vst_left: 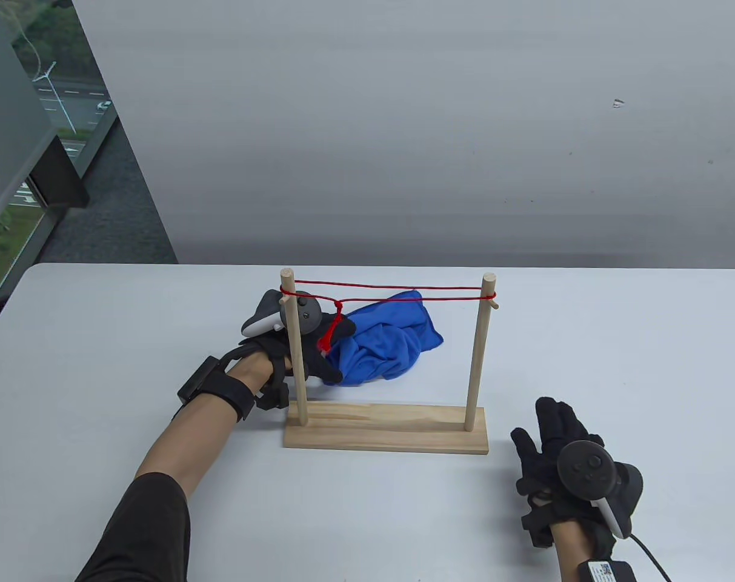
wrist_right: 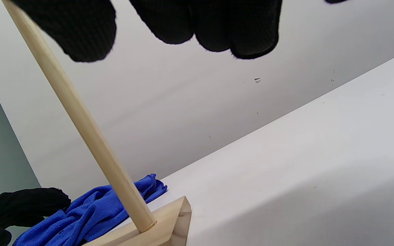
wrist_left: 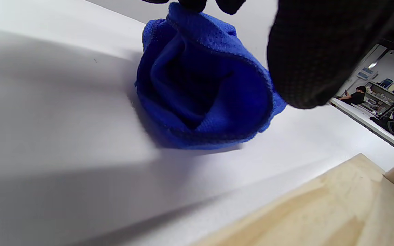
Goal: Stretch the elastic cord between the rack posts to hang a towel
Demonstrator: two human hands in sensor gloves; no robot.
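Observation:
A wooden rack (vst_left: 385, 433) stands mid-table with a left post (vst_left: 295, 351) and a right post (vst_left: 478, 351). A red elastic cord (vst_left: 391, 291) runs doubled between the post tops, with a knot and tassel (vst_left: 334, 324) near the left post. A crumpled blue towel (vst_left: 385, 345) lies on the table behind the rack. My left hand (vst_left: 328, 354) reaches behind the left post and grips the towel's left end; in the left wrist view the fingertips (wrist_left: 190, 3) pinch the towel (wrist_left: 200, 85). My right hand (vst_left: 552, 436) rests on the table, fingers spread, right of the base, holding nothing.
The white table (vst_left: 615, 364) ends at a grey wall behind the rack. A window lies at the far left. The right wrist view shows the right post (wrist_right: 80, 116), the base corner (wrist_right: 176, 222) and the towel (wrist_right: 80, 212).

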